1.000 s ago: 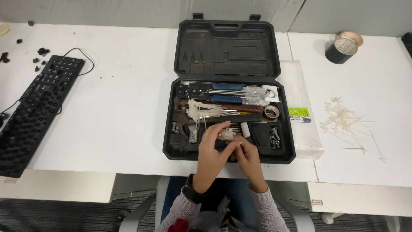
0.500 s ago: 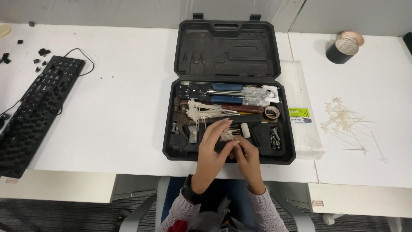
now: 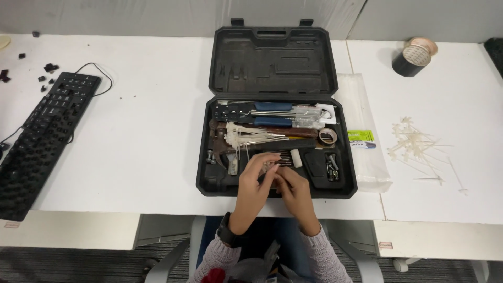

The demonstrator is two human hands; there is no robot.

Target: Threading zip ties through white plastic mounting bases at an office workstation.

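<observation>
An open black tool case [image 3: 209, 173] lies on the white table in front of me. It holds screwdrivers with blue handles [image 3: 272, 107], a bundle of white cable ties [image 3: 246, 136], a hammer [image 3: 222, 154], a tape roll [image 3: 328, 136] and small bits. My left hand [image 3: 251, 188] and my right hand [image 3: 297, 195] meet over the case's front middle. Their fingertips pinch a small clear packet [image 3: 269, 168]; what it holds is too small to tell. A dark watch sits on my left wrist.
A black keyboard [image 3: 36, 141] with a cable lies at the left. Loose white cable ties [image 3: 419, 147] are scattered at the right, beside a clear plastic bag [image 3: 367, 141]. A black tape roll [image 3: 411, 60] stands at the back right. A chair is below the table edge.
Both hands stay over the front of the case. My left fingers have curled lower and closer to my right fingertips around the small packet.
</observation>
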